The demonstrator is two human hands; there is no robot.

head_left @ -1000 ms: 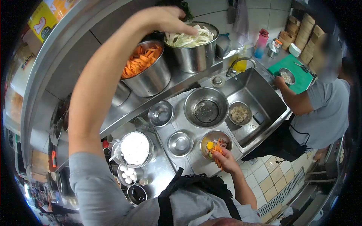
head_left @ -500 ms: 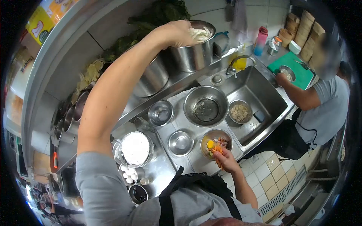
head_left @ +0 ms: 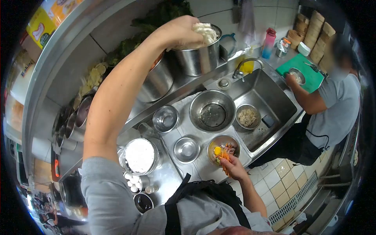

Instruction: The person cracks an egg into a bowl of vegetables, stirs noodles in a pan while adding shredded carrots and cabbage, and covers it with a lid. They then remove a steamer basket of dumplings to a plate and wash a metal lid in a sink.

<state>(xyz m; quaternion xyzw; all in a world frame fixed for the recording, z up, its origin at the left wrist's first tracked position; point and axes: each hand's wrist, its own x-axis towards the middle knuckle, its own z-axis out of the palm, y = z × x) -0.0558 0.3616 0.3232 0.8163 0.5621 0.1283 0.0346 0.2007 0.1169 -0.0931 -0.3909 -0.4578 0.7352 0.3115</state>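
My left hand [head_left: 184,33] is closed on pale shredded cabbage [head_left: 206,33] at the top of a tall steel pot [head_left: 197,60]; its fingertips are partly hidden by the shreds. Lower down, my right hand [head_left: 234,167] is closed on orange carrot strips [head_left: 225,161] at the near rim of a small steel bowl [head_left: 212,145]. Some strips hang out over that rim. Inside this bowl lie a yellow egg yolk [head_left: 217,150] and pinkish sliced pieces [head_left: 230,150].
A large steel bowl [head_left: 194,102], two smaller bowls [head_left: 166,118] [head_left: 187,149] and a tub of white powder [head_left: 140,156] stand on the counter. Eggs [head_left: 134,183] are at left. Right is a sink [head_left: 281,94] with a food bowl [head_left: 247,116]. A co-worker [head_left: 338,103] stands by a green board [head_left: 313,84].
The cabbage in my left hand has come up a little and shows more above the pot rim. My right hand stays at the small bowl with the carrot strips.
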